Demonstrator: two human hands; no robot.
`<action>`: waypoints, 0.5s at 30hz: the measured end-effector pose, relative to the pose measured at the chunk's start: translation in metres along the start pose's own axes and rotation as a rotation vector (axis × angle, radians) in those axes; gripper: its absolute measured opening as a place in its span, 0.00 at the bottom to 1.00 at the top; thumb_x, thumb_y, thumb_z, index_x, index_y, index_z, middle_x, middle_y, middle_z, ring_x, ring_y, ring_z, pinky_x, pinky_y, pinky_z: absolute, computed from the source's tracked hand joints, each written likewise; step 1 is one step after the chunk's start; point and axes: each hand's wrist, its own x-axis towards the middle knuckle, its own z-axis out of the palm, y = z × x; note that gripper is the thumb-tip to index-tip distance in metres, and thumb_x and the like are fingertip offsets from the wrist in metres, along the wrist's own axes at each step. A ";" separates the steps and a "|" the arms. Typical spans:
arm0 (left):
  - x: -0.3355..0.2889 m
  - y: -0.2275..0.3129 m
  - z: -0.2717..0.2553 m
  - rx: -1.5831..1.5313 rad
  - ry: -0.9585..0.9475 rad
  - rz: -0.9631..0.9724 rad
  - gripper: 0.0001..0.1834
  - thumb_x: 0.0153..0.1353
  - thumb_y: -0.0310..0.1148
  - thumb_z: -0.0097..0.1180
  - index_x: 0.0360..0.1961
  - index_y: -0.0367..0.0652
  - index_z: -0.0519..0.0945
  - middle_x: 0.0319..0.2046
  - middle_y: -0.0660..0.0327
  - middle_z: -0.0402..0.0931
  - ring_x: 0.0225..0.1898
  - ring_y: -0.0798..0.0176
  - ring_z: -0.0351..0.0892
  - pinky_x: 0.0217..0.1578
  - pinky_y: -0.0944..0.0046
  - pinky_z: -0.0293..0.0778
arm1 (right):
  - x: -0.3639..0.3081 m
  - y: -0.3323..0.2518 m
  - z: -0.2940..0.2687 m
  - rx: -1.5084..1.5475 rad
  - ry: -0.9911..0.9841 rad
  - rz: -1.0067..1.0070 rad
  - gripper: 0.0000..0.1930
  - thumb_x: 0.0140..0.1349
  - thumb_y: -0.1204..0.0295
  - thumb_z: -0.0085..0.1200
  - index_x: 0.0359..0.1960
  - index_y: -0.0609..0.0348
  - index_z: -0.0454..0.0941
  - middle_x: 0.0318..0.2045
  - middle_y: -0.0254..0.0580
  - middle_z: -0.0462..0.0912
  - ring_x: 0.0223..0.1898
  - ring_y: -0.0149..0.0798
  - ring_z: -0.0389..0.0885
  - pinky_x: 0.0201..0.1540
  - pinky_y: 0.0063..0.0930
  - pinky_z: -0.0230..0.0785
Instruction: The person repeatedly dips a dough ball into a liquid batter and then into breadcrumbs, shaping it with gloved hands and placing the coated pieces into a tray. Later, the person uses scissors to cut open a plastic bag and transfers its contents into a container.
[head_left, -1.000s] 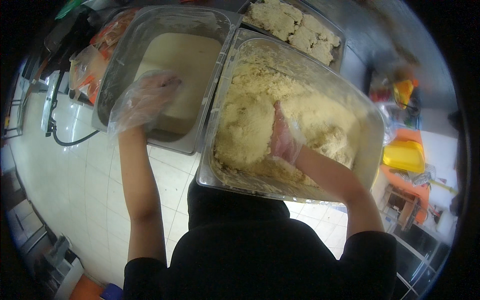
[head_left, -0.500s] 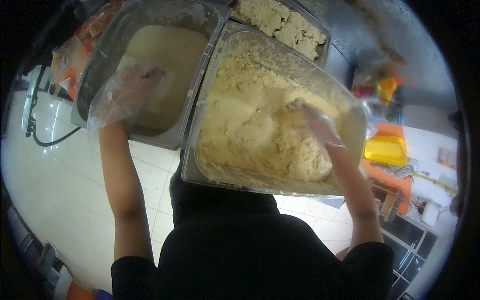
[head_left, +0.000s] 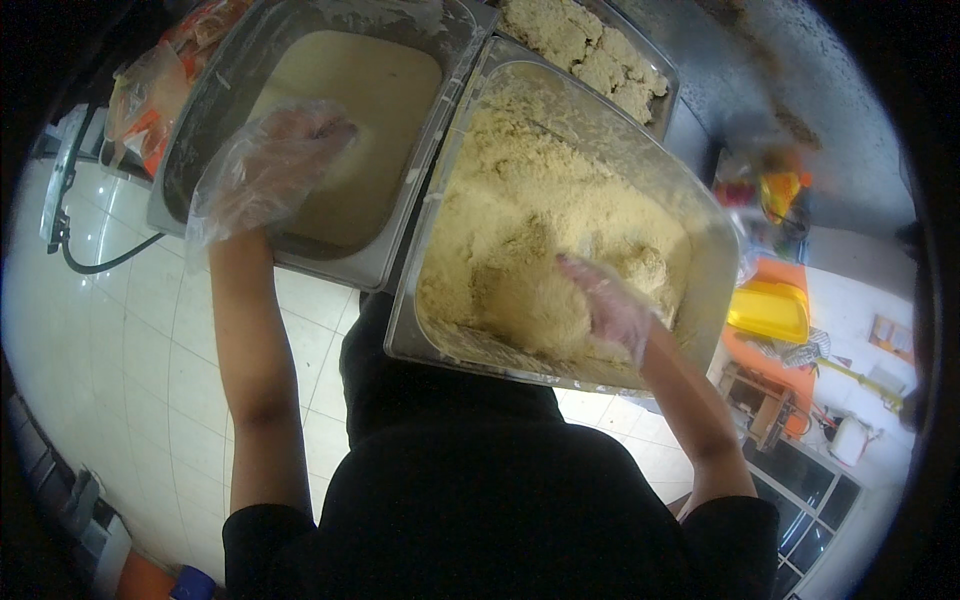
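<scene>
My left hand, in a loose clear plastic glove, hovers over a deep metal pan of pale, thin liquid. Its fingers are bunched together; what they hold, if anything, is hidden. To the right, a second metal pan contains yellowish, clumpy flour. My gloved right hand reaches down into this flour near the pan's close side. The thumb side sticks out apart from the rest, while the lower fingers are blurred and partly covered by flour.
Behind the flour pan, a metal tray bears lumpy coated pieces. Orange and clear plastic bags lie left of the liquid pan. A yellow tray is at the right. Pale floor tiles show below.
My right hand has swept left and nearer to me through the flour, shifting it. My left hand stays above the liquid. Both pans sit slightly further right in view.
</scene>
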 end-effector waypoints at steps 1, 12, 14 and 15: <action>0.000 0.001 -0.002 -0.040 -0.062 -0.050 0.21 0.65 0.54 0.53 0.50 0.56 0.84 0.51 0.56 0.81 0.52 0.52 0.79 0.55 0.53 0.74 | -0.007 -0.012 -0.005 0.040 0.093 0.139 0.35 0.66 0.51 0.55 0.71 0.52 0.64 0.72 0.50 0.64 0.74 0.48 0.58 0.72 0.40 0.57; -0.006 0.006 -0.010 -0.126 -0.015 0.016 0.18 0.65 0.51 0.56 0.49 0.57 0.86 0.49 0.58 0.82 0.50 0.55 0.81 0.53 0.55 0.76 | 0.112 -0.026 0.053 -1.134 0.903 -0.469 0.36 0.64 0.59 0.43 0.74 0.52 0.53 0.75 0.51 0.49 0.77 0.52 0.45 0.76 0.56 0.38; -0.003 0.003 -0.006 -0.104 -0.029 -0.033 0.17 0.65 0.49 0.58 0.49 0.57 0.86 0.49 0.58 0.82 0.50 0.55 0.81 0.52 0.55 0.76 | 0.114 -0.017 0.056 -1.128 0.867 -0.536 0.37 0.64 0.57 0.44 0.75 0.54 0.53 0.76 0.51 0.49 0.77 0.53 0.44 0.75 0.59 0.35; -0.003 0.003 -0.005 -0.101 -0.006 0.001 0.17 0.65 0.49 0.59 0.49 0.56 0.86 0.48 0.58 0.82 0.49 0.56 0.81 0.52 0.55 0.76 | 0.113 -0.013 0.057 -1.081 0.812 -0.526 0.37 0.64 0.56 0.44 0.74 0.55 0.54 0.76 0.51 0.47 0.78 0.54 0.43 0.75 0.60 0.32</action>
